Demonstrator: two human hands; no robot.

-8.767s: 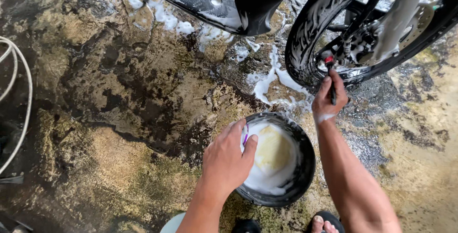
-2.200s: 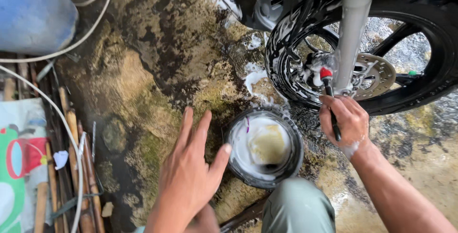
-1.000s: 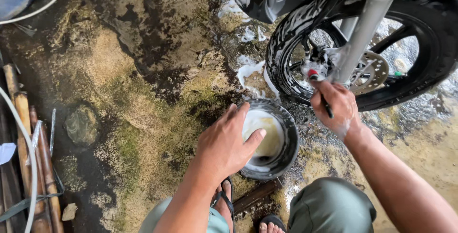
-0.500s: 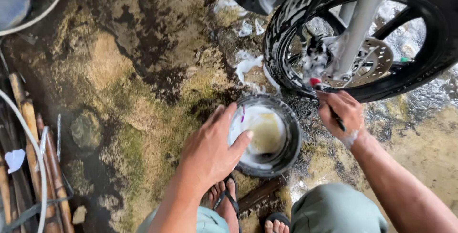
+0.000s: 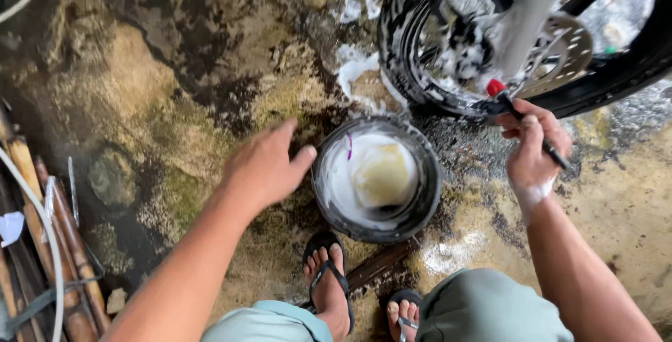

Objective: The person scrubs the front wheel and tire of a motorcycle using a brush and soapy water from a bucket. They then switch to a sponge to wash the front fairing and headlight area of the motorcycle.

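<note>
A view from above showed a person crouched on wet, mottled concrete ground [image 5: 140,69], with both bare arms reaching forward. The left hand [image 5: 262,167] hovered open just left of a round dark bowl [image 5: 427,202], palm down and fingers spread loosely, holding nothing. Its thumb pointed toward the bowl's rim, very close to it; whether it actually touched could not be told. The bowl sat on the ground in the middle of the scene, filled with white soapy foam, and a pale yellow sponge [image 5: 383,175] lay in the foam.

The right hand [image 5: 530,153] was to the right of the bowl and a little farther away. Its fingers were curled tightly around the black handle of a small brush [image 5: 505,101] with a red collar near its tip. The brush's far end pointed up and left against the lower part of a motorcycle wheel [image 5: 420,83]. The wheel's black tire and rim were flecked with suds, and a metal brake disc [image 5: 568,55] and a grey fork leg [image 5: 528,13] showed inside and in front of it. Patches of white foam [image 5: 353,69] lay on the ground left of the tire.

Near the bottom edge, the person's feet in dark flip-flops [image 5: 327,282] stood just behind the bowl, between knees in grey-green shorts. At the far left lay bamboo poles [image 5: 52,244] and a white hose [image 5: 42,244].
</note>
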